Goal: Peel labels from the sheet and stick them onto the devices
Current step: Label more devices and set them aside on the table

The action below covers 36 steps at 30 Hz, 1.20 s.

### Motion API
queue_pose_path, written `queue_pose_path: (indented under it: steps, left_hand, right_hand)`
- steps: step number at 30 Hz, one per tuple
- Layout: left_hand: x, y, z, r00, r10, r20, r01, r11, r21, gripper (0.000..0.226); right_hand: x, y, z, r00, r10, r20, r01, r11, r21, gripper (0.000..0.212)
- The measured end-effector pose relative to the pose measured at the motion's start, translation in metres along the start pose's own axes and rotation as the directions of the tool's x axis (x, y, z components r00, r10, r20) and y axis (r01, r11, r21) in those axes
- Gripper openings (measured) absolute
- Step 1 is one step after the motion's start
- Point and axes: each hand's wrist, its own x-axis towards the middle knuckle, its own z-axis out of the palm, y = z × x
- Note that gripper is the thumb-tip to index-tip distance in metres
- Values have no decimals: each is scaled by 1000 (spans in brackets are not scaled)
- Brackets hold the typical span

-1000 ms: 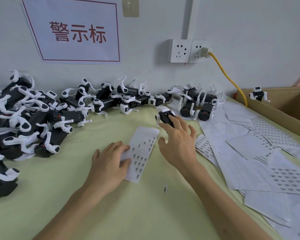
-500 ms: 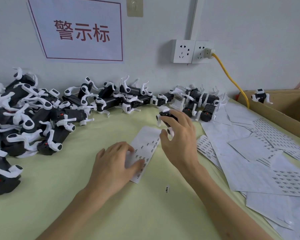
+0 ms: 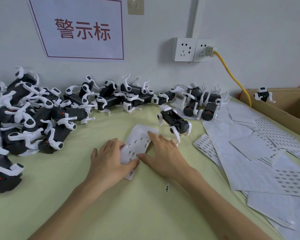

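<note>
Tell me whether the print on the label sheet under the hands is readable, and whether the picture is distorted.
Head view: print on the label sheet is too small and soft to read; the red characters on the wall sign are sharp. Head view: wide-angle distortion slants the wall conduit.

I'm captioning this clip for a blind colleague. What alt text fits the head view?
Two hands rest on a label sheet on a pale green table, the left hand on its near end, the right hand across its middle. One device lies beyond it; a heap of devices lines the wall, with loose paper sheets at right.
</note>
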Motion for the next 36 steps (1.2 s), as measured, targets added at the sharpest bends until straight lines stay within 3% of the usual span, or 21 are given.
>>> queue_pose_path:
  steps: [3,5,9,11,13,15,21,23,36]
  left_hand:
    - [0,-1,-3,997,-9,-72,0,992,-125,47]
    - [2,-1,-7,995,-28,-93,-4,945,-327,47]
    - [1,7,-18,993,-101,63,111,606,-788,65]
    - [1,7,-21,982,-25,188,177,482,-858,58]
    - [0,6,-23,959,57,276,228,420,-878,48]
    - [0,4,-24,953,50,299,261,369,-892,48]
    - [-2,6,-20,963,20,270,242,379,-893,34]
    - [-1,6,-19,967,-6,257,238,392,-889,25]
    - [-3,8,-18,971,-43,236,227,490,-842,19]
  right_hand:
    - [1,-1,-1,998,-21,-60,30,990,139,73]
    - [1,-3,-2,991,4,-137,42,944,328,63]
    - [-1,-5,-7,960,77,-269,95,814,573,59]
    - [-2,-7,-11,953,74,-295,126,786,605,59]
    - [-3,-9,-14,953,67,-294,145,754,641,52]
    - [-4,-11,-14,959,45,-281,155,746,647,39]
    - [-6,-14,-10,963,-56,-265,221,727,650,31]
    - [-5,-15,-10,960,-49,-276,222,732,644,31]
    - [-4,-13,-15,947,7,-322,197,778,597,13]
